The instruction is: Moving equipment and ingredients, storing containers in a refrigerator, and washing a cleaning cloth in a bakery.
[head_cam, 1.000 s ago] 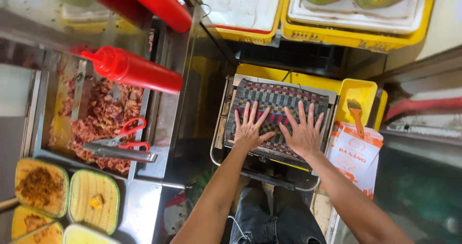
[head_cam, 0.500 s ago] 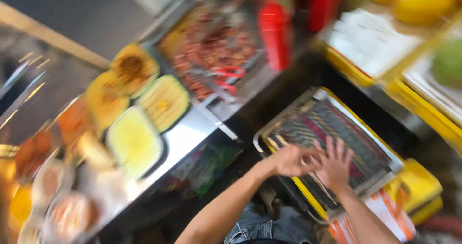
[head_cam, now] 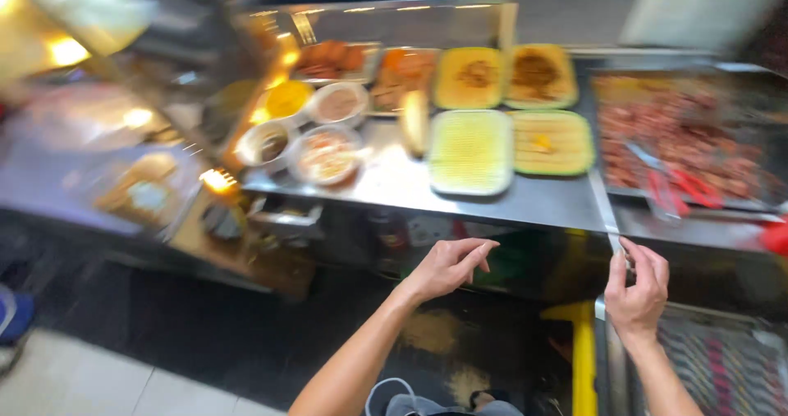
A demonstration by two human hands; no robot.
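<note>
My left hand (head_cam: pixel 447 266) hovers in the air below the front edge of the steel counter (head_cam: pixel 492 202), fingers loosely curled and holding nothing. Held up near the corner of a metal grill tray (head_cam: pixel 706 358), my right hand (head_cam: pixel 636 289) has its fingers apart and is empty too. Above both hands, green rectangular trays (head_cam: pixel 470 151) of food sit on the counter. The view is motion-blurred.
Several round bowls (head_cam: pixel 328 155) of fillings stand left of the trays. A large pan of chopped red meat (head_cam: pixel 681 141) with red-handled tongs (head_cam: pixel 673 188) lies at the right. More food trays line the back. A yellow crate edge (head_cam: pixel 581 354) sits below between my arms.
Both hands have lifted off the grill tray and moved left. The camera has swung left, bringing the counter with trays and bowls into the centre.
</note>
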